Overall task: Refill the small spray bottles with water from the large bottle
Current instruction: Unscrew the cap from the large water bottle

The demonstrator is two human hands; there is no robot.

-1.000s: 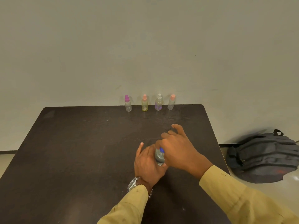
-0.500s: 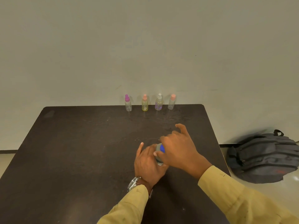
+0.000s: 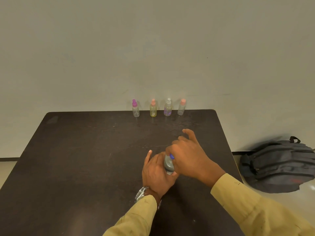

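Note:
A clear large bottle [image 3: 168, 165] with a blue cap [image 3: 171, 156] stands on the dark table [image 3: 85, 159], mostly hidden by my hands. My left hand [image 3: 157, 174] grips its body, index finger stretched out. My right hand [image 3: 189, 154] pinches the blue cap with thumb and forefinger, the other fingers spread. Several small spray bottles stand in a row at the table's far edge: one with a purple top [image 3: 135, 108], a yellowish one [image 3: 153, 108], one with a white top [image 3: 167, 107] and one with a peach top [image 3: 181, 107].
A dark grey backpack [image 3: 279, 165] lies on the floor to the right of the table. A plain wall rises right behind the table's far edge. My left wrist carries a metal watch [image 3: 141, 193].
My right hand has turned a little on the blue cap, its fingers shifting slightly to the right. The left hand and the bottle stay where they were.

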